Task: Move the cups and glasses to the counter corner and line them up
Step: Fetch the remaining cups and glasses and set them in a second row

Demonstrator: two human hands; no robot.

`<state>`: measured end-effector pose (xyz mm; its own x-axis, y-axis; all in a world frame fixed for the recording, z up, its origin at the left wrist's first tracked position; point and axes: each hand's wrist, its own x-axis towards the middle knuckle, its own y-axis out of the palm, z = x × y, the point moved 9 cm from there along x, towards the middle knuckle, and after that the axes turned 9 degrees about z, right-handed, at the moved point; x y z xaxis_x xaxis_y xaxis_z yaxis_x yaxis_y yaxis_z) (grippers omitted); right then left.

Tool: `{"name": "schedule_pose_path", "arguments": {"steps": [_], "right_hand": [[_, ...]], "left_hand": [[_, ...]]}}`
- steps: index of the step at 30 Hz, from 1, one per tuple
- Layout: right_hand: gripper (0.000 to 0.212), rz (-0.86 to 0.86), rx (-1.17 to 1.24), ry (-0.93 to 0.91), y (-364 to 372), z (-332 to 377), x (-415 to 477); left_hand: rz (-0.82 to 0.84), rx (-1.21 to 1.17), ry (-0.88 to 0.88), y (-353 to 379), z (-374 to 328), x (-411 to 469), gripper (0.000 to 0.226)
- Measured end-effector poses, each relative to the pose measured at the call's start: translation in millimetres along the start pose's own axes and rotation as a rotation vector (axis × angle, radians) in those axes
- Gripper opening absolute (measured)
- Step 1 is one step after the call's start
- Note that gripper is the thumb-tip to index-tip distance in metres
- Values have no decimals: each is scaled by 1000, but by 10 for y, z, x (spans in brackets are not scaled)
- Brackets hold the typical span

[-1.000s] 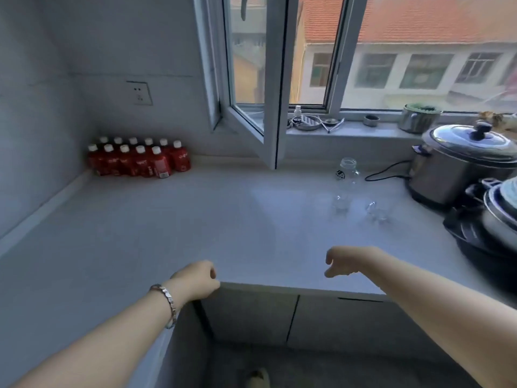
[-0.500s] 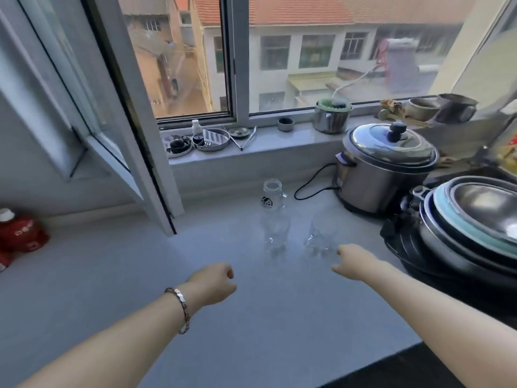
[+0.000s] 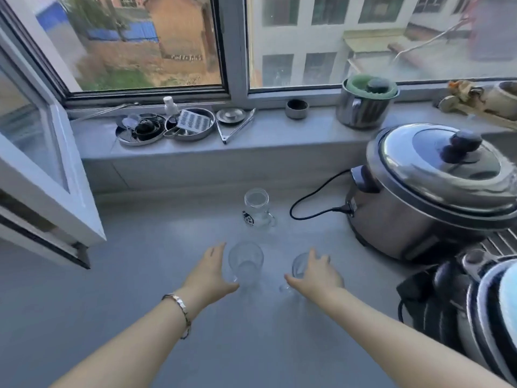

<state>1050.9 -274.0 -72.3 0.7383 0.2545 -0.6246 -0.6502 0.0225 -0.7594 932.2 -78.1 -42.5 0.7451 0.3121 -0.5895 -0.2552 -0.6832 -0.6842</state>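
the left hand [image 3: 208,271] is spreading open beside the clear tumbler [image 3: 246,263]; the right hand [image 3: 314,273] is cupping a smaller glass [image 3: 299,266], half hiding it. beyond the tumbler, a handled jar mug [image 3: 256,210] is standing, faint against the counter [image 3: 140,275].

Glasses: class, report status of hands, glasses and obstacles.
Left hand open beside middle glass. Right hand closing round right glass. Mug untouched. Cooker close right.

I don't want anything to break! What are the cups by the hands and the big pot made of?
The two cups look like clear glass: the counter shows through them. The big pot looks like shiny metal, likely steel: it mirrors the light.
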Motion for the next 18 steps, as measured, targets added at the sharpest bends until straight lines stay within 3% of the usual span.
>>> {"name": "schedule_pose_path", "arguments": {"steps": [4, 10, 15, 18], "right_hand": [[75, 23, -37, -107, -36, 13, 63], [71, 161, -134, -252, -84, 180, 13], [66, 170, -299, -513, 11, 680, -420], [71, 169, -414, -692, 231, 1084, -871]], "left_hand": [[40, 3, -25, 169, -174, 304, 102], [-131, -18, -111, 180, -34, 91, 87], [-354, -396, -262, 273, 509, -763, 79], [-471, -507, -359, 391, 974, -1417, 76]]}}
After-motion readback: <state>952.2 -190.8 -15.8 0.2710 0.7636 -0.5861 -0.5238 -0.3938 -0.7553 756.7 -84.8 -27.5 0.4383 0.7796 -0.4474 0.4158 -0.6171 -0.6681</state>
